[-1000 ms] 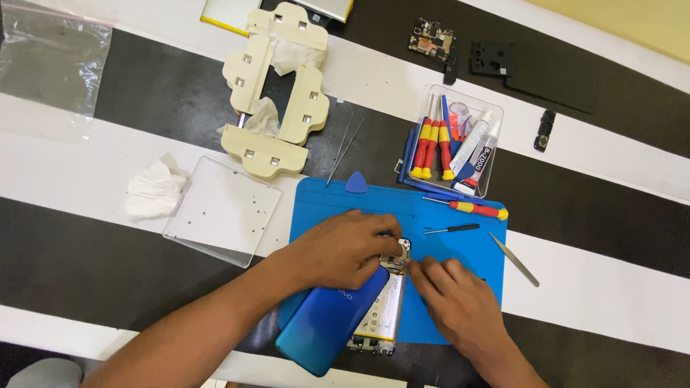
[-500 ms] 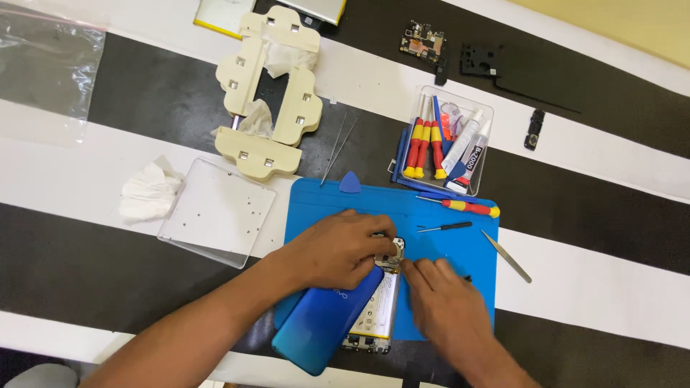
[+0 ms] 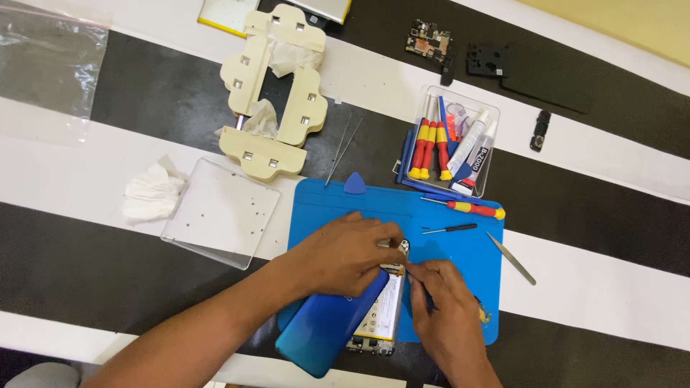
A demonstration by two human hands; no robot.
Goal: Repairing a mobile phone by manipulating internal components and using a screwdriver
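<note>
My left hand (image 3: 345, 255) presses the opened phone (image 3: 377, 309) on the blue mat (image 3: 460, 251) near the bench's front edge, fingers curled together; right hand (image 3: 442, 305) fingers pinch at its top end.

A black-and-white striped table (image 3: 618, 237) fills the view under even light.

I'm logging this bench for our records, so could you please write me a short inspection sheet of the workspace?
Surface: striped black-and-white table with blue mat.
Job's things: opened phone, blue back cover lying partly over it.
Clutter: screwdriver tray, loose screwdriver, tweezers, clear screw tray, tissue, cream clamp.
Grippers: left hand and right hand at the phone's top end.
Cables: nothing seen.
Surroundings: plastic bag.
</note>
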